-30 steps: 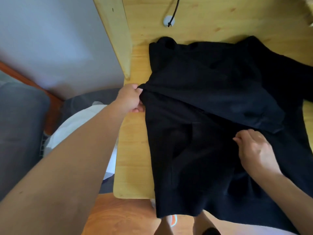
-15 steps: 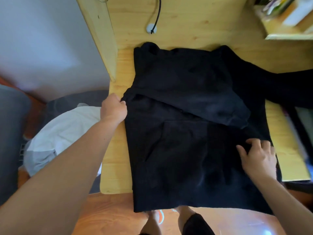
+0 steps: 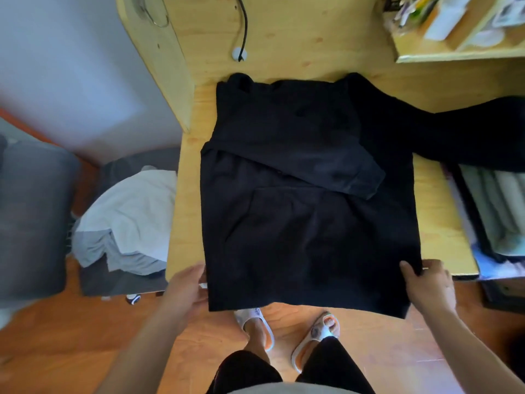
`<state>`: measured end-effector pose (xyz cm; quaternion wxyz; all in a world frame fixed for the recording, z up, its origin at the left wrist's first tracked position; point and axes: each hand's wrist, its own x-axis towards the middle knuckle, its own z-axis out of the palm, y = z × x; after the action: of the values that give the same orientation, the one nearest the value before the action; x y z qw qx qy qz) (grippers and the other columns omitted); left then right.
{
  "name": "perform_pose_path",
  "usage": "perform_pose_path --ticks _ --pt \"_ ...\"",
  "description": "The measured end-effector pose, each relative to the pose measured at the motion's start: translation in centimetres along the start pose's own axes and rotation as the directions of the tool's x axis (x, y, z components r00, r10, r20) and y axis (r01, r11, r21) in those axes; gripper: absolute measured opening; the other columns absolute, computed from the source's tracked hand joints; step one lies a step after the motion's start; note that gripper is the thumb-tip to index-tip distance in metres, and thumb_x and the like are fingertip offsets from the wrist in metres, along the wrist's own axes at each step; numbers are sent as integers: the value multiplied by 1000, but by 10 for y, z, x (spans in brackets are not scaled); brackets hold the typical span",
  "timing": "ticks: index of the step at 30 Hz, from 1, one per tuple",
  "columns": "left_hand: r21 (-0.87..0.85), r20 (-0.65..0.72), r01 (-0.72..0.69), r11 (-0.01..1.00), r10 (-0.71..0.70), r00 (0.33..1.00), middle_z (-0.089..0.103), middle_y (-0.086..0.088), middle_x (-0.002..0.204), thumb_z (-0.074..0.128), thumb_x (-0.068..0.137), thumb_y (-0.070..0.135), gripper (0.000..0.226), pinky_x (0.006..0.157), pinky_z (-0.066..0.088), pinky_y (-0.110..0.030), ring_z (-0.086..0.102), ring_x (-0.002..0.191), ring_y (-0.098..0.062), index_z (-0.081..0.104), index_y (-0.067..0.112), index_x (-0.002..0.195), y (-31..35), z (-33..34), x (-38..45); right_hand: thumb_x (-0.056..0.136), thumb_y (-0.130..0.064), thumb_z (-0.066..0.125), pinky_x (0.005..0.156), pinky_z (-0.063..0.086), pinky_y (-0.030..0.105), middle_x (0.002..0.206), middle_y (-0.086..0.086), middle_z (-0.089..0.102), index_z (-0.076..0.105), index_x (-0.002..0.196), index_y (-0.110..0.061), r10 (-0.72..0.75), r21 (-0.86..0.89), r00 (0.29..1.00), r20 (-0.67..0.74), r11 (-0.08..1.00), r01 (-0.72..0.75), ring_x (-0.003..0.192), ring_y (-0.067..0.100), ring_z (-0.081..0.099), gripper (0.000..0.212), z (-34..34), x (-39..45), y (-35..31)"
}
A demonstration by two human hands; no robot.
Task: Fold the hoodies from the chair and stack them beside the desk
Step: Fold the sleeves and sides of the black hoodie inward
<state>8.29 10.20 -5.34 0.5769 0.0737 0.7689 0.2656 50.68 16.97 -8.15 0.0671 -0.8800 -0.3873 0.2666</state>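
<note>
A black hoodie [image 3: 309,211] lies flat on the wooden desk [image 3: 184,223], hood towards the far side. One sleeve is folded diagonally across the chest; the other trails off to the right [image 3: 468,129]. The hem hangs over the desk's near edge. My left hand [image 3: 186,291] holds the hem's left corner, fingers tucked behind the cloth. My right hand [image 3: 429,285] pinches the hem's right corner, thumb on top of the fabric.
A pile of white and grey clothes [image 3: 125,220] lies on the dark chair left of the desk. A black cable [image 3: 243,27] runs down the desk's back. A shelf of small items [image 3: 454,27] sits far right. An open case [image 3: 494,211] stands right. My slippered feet [image 3: 287,334] are below.
Both hands have come down from the hoodie's middle to its hem corners at the near edge of the desk. The view has pulled back and shows the floor and my feet.
</note>
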Motion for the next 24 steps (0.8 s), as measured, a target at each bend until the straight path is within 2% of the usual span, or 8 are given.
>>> perform_pose_path --ticks 3,6,10,15,18,19,22,24 --pt "-226 47 15 974 -5 999 74 -7 119 44 109 35 34 91 55 -43 68 113 -27 67 15 125 -33 8 -14 101 -30 54 75 42 42 86 17 60 59 98 -4 -37 144 999 2 989 37 86 37 52 26 -9 -9 7" --pt "-309 79 43 950 -20 997 72 -6 123 47 107 36 31 95 51 -44 63 119 -26 63 22 130 -46 22 -25 104 -27 47 74 36 40 86 13 56 54 95 -9 -112 328 986 -120 933 146 83 33 50 22 -24 -15 8" --pt "-325 119 69 943 -32 992 74 -5 121 50 106 38 29 97 51 -42 64 118 -26 64 23 127 -51 46 -31 105 -27 43 78 48 46 105 22 63 56 101 -9 8 518 990 138 852 -79 93 38 59 23 -24 1 18" --pt "-293 -73 -16 956 -6 997 72 -7 123 56 105 28 22 101 51 -44 67 111 -26 66 14 117 -47 56 -28 105 -22 44 75 43 42 93 15 62 57 99 -9 -107 420 990 96 906 57 87 36 56 20 -40 8 25" --pt "-458 -350 -87 885 -89 932 68 -8 116 62 100 18 18 91 52 -41 66 93 -24 62 7 115 -42 43 -35 104 -23 45 85 43 44 100 20 62 60 107 -6 2 403 999 -40 915 14 96 40 56 22 -46 23 33" --pt "-493 -361 -69 867 -132 923 66 -9 116 61 100 17 22 89 51 -40 64 94 -25 61 7 119 -42 39 -38 104 -23 46 88 43 45 105 22 63 61 111 -5 67 435 996 -52 900 -37 100 41 57 24 -47 28 33" --pt "-372 -166 119 921 -193 967 66 -11 122 54 101 19 25 91 49 -42 61 112 -29 60 9 124 -59 34 -43 99 -29 53 89 46 44 114 20 64 61 118 -8 166 526 984 70 832 -178 105 37 59 29 -36 32 32" --pt "-209 -108 109 972 -133 985 67 -10 112 50 102 19 20 90 49 -42 62 106 -28 61 12 116 -59 35 -46 93 -45 57 89 50 45 112 16 66 60 116 -11 177 534 977 120 818 -214 101 36 61 42 -28 28 32"
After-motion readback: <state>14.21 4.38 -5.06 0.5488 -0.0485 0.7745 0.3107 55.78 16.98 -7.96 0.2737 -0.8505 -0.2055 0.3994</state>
